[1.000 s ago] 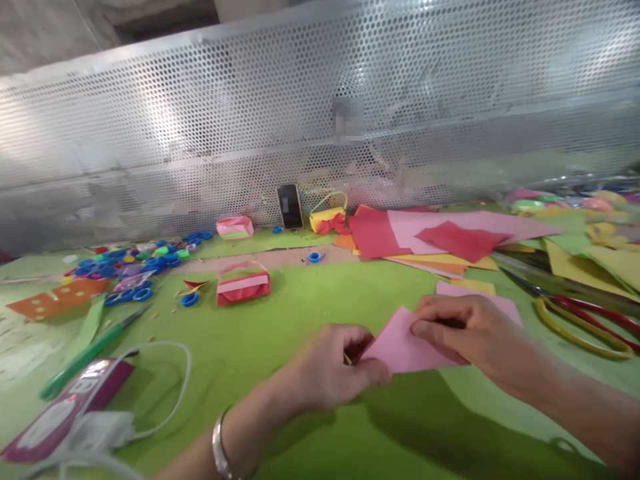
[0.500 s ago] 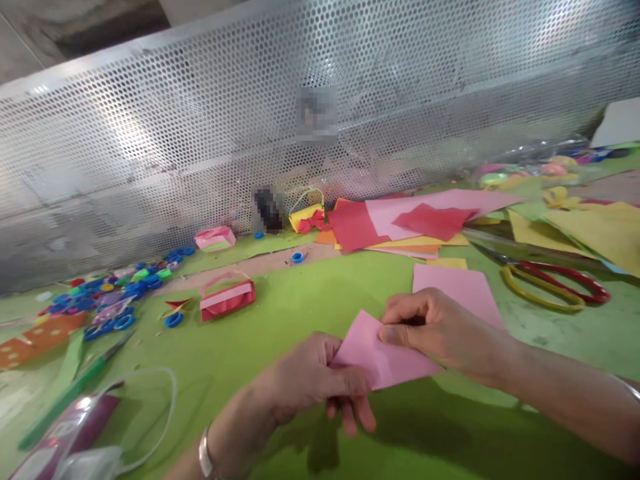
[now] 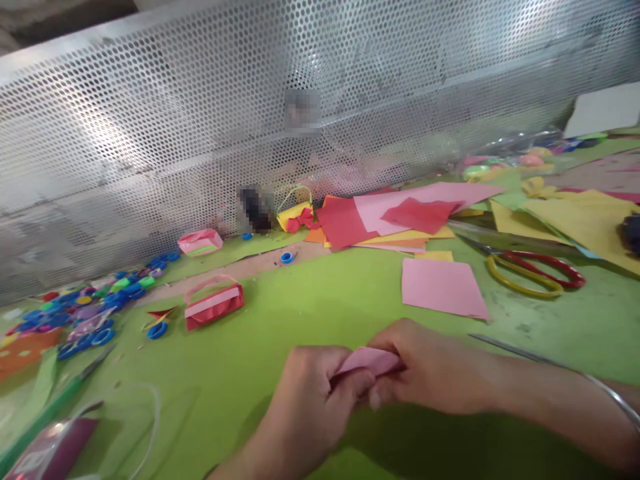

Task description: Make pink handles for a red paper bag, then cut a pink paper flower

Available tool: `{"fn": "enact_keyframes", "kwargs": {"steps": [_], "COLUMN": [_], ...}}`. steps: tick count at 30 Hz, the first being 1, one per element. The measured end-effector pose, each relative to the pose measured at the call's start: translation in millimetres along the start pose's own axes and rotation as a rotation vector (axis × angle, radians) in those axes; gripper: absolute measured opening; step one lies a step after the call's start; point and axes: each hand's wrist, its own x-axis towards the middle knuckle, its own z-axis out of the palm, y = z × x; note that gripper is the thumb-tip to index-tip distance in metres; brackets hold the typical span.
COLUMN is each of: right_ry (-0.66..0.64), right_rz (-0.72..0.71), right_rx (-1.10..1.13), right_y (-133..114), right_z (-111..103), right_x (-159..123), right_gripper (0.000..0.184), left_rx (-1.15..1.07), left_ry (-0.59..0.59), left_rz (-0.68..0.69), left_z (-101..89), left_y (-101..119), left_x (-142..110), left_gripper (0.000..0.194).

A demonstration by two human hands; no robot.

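Between my two hands is a folded piece of pink paper (image 3: 371, 360), mostly covered by fingers. My left hand (image 3: 320, 393) grips its left end, thumb on the near side. The right end is pinched in my right hand (image 3: 425, 367), whose fingertips come close to the left thumb. Both hands are above the green table surface (image 3: 280, 320). Beyond the right hand lies a flat pink paper square (image 3: 443, 287). A thin metal blade (image 3: 510, 345) shows behind my right forearm. To the left stands a small red paper handbag (image 3: 215, 308) with a pink strip.
Red-and-yellow-handled scissors (image 3: 535, 270) lie at right, near stacked coloured paper (image 3: 345, 220). At the back stand a yellow paper bag (image 3: 295, 217) and a pink paper box (image 3: 200, 242). Blue caps (image 3: 105, 300), a green-handled cutter (image 3: 60, 400) and a purple device (image 3: 55, 450) occupy the left. A perforated metal panel (image 3: 200, 100) rises behind.
The pink paper went from a broad flat shape to a narrow folded one. My hands came closer together and closed round it. The view has swung to the right.
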Motion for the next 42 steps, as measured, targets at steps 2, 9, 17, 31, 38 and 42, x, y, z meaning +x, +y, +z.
{"fn": "enact_keyframes", "kwargs": {"steps": [2,9,17,31,38,42], "right_ry": [-0.047,-0.170,0.164,0.029,0.066,0.206], "right_rz": [0.026,0.095,-0.034,-0.040,0.006,0.017], "right_rx": [0.012,-0.030,-0.216,-0.175,-0.049,-0.053], "right_y": [1.3,9.7,13.2,4.5,12.9,19.8], "right_z": [1.9,-28.2,-64.5,-21.0,-54.3,-67.0], "right_x": [-1.2,0.1,5.7,-0.2,9.1,12.4], "right_gripper": [0.016,0.028,0.030,0.034,0.037,0.039], "left_rx": [0.045,0.039,-0.131,-0.264,-0.116,-0.004], "left_ry": [-0.037,0.005,0.072,-0.196,-0.181,-0.139], "left_rz": [0.050,-0.031,-0.077,-0.229,-0.166,-0.171], "left_z": [0.0,-13.7,-29.3,-11.1,-35.3,-54.8], "left_y": [-0.4,1.0,-3.8,-2.8,-5.5,-7.7], "left_x": [-0.9,3.6,15.3,6.1,14.3,16.7], "left_gripper": [0.025,0.024,0.023,0.008,0.020,0.017]}}
